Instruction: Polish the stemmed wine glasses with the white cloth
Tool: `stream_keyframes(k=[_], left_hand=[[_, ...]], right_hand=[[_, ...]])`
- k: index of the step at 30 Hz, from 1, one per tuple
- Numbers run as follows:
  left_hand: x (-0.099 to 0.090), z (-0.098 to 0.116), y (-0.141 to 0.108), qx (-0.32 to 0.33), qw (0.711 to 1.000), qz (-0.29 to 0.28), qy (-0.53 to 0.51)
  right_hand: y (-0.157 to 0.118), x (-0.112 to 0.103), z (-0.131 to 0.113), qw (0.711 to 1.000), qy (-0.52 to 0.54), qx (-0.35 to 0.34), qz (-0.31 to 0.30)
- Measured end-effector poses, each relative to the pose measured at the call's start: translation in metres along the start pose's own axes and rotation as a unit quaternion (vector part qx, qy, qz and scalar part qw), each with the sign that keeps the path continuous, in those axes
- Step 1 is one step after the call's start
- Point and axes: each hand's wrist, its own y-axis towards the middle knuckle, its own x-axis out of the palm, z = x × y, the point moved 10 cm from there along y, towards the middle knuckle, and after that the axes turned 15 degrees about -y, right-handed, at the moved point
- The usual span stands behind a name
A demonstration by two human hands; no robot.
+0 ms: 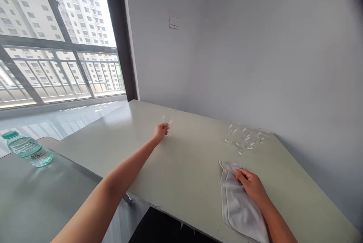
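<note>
My left hand point(161, 131) reaches far across the pale table and closes round a clear stemmed glass point(167, 119), which looks upright with its base at the tabletop. Part of its stem is hidden by my fingers. Nearer to me, my right hand point(249, 183) has its fingers curled on a folded light grey cloth point(236, 211), which lies flat on the table. Beyond the cloth, several clear glasses point(246, 137) are grouped close together near the wall; their outlines overlap, so I cannot tell each one apart.
The pale table point(181, 171) runs up to a grey wall point(255, 53). On a lower grey surface at the left is a water bottle point(30, 150) with a green cap. A black seat point(164, 228) is below the front edge. Large windows point(56, 46) are at the left.
</note>
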Motion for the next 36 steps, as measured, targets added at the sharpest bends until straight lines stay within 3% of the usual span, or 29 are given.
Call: stream_keyframes(k=[4, 8, 11, 16, 22, 25, 28, 32, 36], left_hand=[[-0.061, 0.007, 0.014, 0.004, 0.998, 0.057, 0.003], [-0.098, 0.012, 0.025, 0.013, 0.995, 0.097, 0.003], [-0.108, 0.015, 0.031, 0.018, 0.994, 0.109, 0.001], [-0.108, 0.017, 0.030, 0.021, 0.990, 0.136, 0.020], [-0.117, 0.028, -0.007, 0.078, 0.946, 0.307, 0.071], [-0.100, 0.032, -0.023, 0.112, 0.931, 0.337, 0.082], [-0.063, 0.033, -0.032, 0.139, 0.941, 0.297, 0.087], [0.013, 0.029, -0.043, 0.159, 0.970, 0.163, 0.089], [0.114, 0.017, -0.051, 0.119, 0.989, -0.034, 0.085]], right_hand=[[0.000, 0.002, 0.006, 1.000, -0.010, 0.015, 0.002], [0.000, 0.004, 0.009, 1.000, -0.015, 0.024, -0.001], [0.001, 0.005, 0.008, 1.000, -0.016, 0.021, -0.001], [0.002, 0.005, 0.007, 1.000, -0.012, 0.022, 0.002], [0.000, 0.002, 0.002, 0.999, -0.003, 0.022, 0.024], [-0.002, 0.000, 0.000, 0.999, 0.004, 0.021, 0.039], [-0.002, 0.001, 0.000, 0.999, 0.014, 0.021, 0.040], [0.000, 0.002, 0.000, 0.999, 0.018, 0.014, 0.034], [0.000, 0.002, -0.002, 0.999, 0.017, 0.005, 0.038]])
